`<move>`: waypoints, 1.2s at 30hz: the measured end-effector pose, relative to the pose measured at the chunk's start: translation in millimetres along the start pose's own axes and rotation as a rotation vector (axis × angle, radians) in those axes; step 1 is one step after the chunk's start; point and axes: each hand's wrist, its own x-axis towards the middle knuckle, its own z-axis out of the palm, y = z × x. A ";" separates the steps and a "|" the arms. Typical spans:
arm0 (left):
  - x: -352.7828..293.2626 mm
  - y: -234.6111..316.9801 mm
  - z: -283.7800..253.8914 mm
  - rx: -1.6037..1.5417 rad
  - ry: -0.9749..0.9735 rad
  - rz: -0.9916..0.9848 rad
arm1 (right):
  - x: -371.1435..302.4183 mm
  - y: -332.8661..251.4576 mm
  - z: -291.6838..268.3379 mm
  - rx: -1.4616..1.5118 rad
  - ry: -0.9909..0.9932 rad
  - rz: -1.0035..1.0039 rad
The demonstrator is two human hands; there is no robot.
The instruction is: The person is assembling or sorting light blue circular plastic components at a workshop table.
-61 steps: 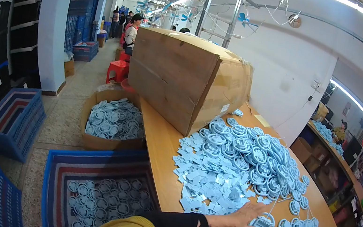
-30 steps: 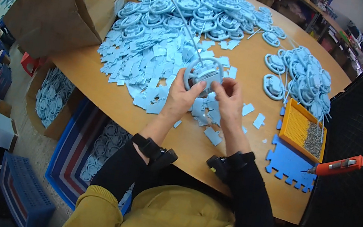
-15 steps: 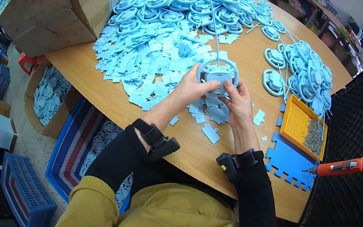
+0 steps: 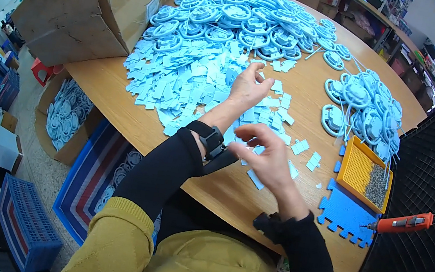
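Note:
My left hand (image 4: 249, 88) stretches forward over a spread of small flat light-blue pieces (image 4: 191, 83) on the wooden table (image 4: 120, 101), fingers apart and holding nothing. A black watch (image 4: 210, 138) sits on that wrist. My right hand (image 4: 264, 156) hovers just behind the left wrist above the table, its fingers loosely spread and empty. A heap of round light-blue wheel-shaped parts (image 4: 247, 18) lies beyond the flat pieces. A smaller heap of the same parts (image 4: 366, 111) lies to the right.
An orange tray with small metal screws (image 4: 357, 167), a blue foam puzzle mat (image 4: 343, 213) and an orange electric screwdriver (image 4: 406, 223) lie at the right. A big cardboard box (image 4: 96, 0) stands on the table's left end. Floor: an open box of blue parts (image 4: 65, 112), blue crates (image 4: 23, 228).
Half a second ago both hands held a round blue part together. Now neither holds it; my left hand has reached forward over the flat pieces and my right hand has drawn back.

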 end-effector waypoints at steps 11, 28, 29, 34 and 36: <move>2.5 25.9 -14.7 0.344 0.013 0.058 | 1.0 -13.6 43.7 -0.041 0.077 0.011; 3.7 32.2 2.2 0.553 -0.104 0.347 | 8.6 -31.8 22.4 0.184 -0.106 -0.066; 5.0 32.0 2.9 0.566 -0.112 0.339 | 6.7 -33.7 24.3 0.182 -0.106 -0.069; 11.0 39.5 0.6 0.778 -0.066 0.498 | 8.3 -33.2 31.8 0.024 0.079 -0.197; 11.8 38.2 -1.0 0.906 -0.094 0.566 | 10.9 -39.0 33.3 -0.096 0.143 -0.278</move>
